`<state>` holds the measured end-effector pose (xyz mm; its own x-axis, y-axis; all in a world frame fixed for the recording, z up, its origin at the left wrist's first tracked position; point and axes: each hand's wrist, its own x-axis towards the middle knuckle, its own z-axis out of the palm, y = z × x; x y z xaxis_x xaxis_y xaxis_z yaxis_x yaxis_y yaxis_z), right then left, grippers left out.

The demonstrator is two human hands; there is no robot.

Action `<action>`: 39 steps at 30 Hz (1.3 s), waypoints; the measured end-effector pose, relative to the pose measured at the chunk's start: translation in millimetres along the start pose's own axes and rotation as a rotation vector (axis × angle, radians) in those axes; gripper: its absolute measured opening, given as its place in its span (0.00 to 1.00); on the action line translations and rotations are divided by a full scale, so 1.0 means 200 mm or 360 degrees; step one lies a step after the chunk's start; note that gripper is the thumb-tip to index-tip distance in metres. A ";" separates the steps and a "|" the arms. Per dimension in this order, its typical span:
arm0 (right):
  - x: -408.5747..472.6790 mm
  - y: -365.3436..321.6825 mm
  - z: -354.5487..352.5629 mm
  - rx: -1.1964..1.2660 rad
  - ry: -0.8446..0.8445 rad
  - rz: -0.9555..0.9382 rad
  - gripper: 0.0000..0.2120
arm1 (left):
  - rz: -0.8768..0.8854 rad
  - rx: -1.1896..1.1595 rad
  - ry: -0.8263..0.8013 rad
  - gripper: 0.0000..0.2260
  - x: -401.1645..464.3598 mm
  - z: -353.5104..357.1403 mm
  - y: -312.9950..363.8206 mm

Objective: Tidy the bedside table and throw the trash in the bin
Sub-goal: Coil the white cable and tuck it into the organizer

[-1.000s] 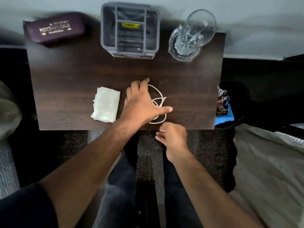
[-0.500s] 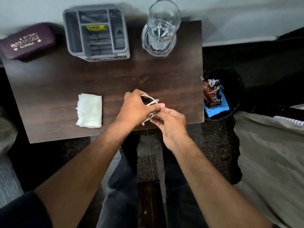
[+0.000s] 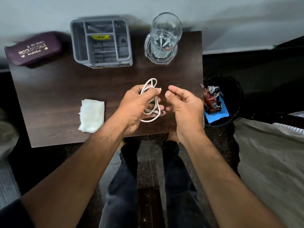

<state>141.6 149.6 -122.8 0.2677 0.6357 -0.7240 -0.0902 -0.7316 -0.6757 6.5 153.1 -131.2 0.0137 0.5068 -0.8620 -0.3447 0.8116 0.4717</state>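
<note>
I see my left hand gripping a loosely coiled white cable above the table; my right hand, beside the cable, hangs half-curled and empty. I judge the loops could slip free and uncoil toward the glass beyond the cable.

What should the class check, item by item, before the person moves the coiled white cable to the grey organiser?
1. Cable held: ok. The left hand is closed round the white cable.
2. Coil neat: not ok. Loops hang loose below the fingers.
3. Right hand free: ok, open, beside the cable.
4. Grey organiser has room: ok, compartments look empty.
5. Path clear of the glass: ok, it stands off to the right.
6. Cable ends tucked in: cannot tell.
</note>
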 end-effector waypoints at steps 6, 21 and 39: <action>-0.19 0.01 0.19 -0.0102 -0.0389 -0.0013 0.18 | 0.0232 -0.0087 0.0123 0.03 -0.08 0.03 0.06; -0.23 -0.15 0.35 -0.0527 0.0093 -0.0689 0.09 | 0.0466 -0.0207 0.0230 0.17 -0.19 0.00 0.15; -0.32 -0.23 0.39 -0.0187 0.0038 -0.0760 0.37 | 0.0371 -0.0805 0.0304 0.20 -0.15 -0.09 0.23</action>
<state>53.3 161.8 -57.3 0.2749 0.9021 -0.3326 0.1568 -0.3833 -0.9102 -26.4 170.3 -86.1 -0.2691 0.5556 -0.7867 -0.7239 0.4221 0.5458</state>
